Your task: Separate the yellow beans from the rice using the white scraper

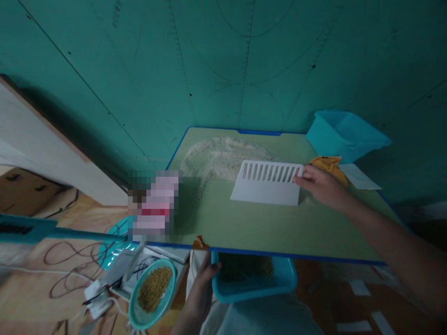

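Note:
My right hand [316,181] is closed on the right end of a white slotted plastic panel [265,191], which has a row of upright openings along its top. The panel stands tilted on the light green table [237,228]. Behind and left of it, pale grainy material [223,153] is spread over the tabletop. Below the table's front edge, my left hand [202,284] grips the left rim of a blue plastic basin [254,294]. Some grains show inside the basin, partly hidden by the table edge.
A blue bin [345,137], an orange cloth [328,165] and a white sheet [359,176] are at the table's right. A blurred-out pink package [155,209] sits at the left edge. On the lower left are a round basin of grains [153,288] and cables [66,267].

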`<action>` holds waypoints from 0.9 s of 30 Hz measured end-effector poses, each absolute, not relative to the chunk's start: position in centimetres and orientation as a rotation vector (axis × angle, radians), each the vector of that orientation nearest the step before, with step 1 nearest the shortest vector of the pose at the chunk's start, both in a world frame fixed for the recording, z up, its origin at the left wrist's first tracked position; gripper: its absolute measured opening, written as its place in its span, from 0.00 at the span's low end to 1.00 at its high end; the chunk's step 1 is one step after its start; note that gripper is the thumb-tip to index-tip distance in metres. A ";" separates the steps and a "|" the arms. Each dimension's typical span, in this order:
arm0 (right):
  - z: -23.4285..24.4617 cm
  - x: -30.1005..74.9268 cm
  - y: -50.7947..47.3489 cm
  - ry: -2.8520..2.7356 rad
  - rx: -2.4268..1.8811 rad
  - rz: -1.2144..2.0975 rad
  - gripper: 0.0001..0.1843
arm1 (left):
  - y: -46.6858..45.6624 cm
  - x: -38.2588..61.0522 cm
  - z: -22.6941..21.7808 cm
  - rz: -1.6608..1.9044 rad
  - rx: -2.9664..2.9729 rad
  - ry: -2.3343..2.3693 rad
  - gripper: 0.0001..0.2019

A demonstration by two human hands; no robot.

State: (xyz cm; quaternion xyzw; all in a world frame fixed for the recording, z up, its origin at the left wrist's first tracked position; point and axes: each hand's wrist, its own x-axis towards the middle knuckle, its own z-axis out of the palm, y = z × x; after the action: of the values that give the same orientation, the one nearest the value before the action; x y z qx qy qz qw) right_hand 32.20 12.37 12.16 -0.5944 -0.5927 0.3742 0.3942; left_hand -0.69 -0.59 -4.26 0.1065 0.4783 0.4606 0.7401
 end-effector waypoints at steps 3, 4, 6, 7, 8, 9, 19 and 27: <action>12.3 32.0 13.5 -1.490 -1.514 0.871 0.10 | -1.8 -0.6 -3.6 1.004 0.218 1.051 0.34; 12.3 32.0 13.7 -1.484 -1.515 0.850 0.11 | -2.1 -0.5 -3.4 1.002 0.214 1.055 0.33; 12.5 31.9 14.0 -1.471 -1.515 0.818 0.12 | -2.3 -0.4 -3.1 1.000 0.211 1.063 0.32; 12.6 32.0 14.1 -1.464 -1.513 0.808 0.13 | -2.3 -0.4 -3.0 0.999 0.211 1.068 0.33; 12.8 32.1 14.1 -1.457 -1.509 0.797 0.13 | -2.1 -0.4 -2.9 0.998 0.211 1.072 0.33; 13.1 32.3 14.2 -1.449 -1.504 0.786 0.13 | -1.9 -0.4 -3.0 0.997 0.212 1.075 0.33; 15.5 34.8 19.6 -1.331 -1.500 0.620 0.05 | -1.4 0.1 -2.1 1.044 0.223 1.047 0.26; 13.6 32.3 24.1 -1.331 -1.525 0.658 0.08 | -1.8 0.6 0.5 1.061 0.220 0.912 0.23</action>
State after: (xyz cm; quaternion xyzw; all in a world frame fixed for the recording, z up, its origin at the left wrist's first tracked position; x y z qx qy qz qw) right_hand 32.32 24.06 13.59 -0.6265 -0.5468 0.2702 0.4853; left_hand 0.63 -1.80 0.52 0.1011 0.4187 0.4874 0.7596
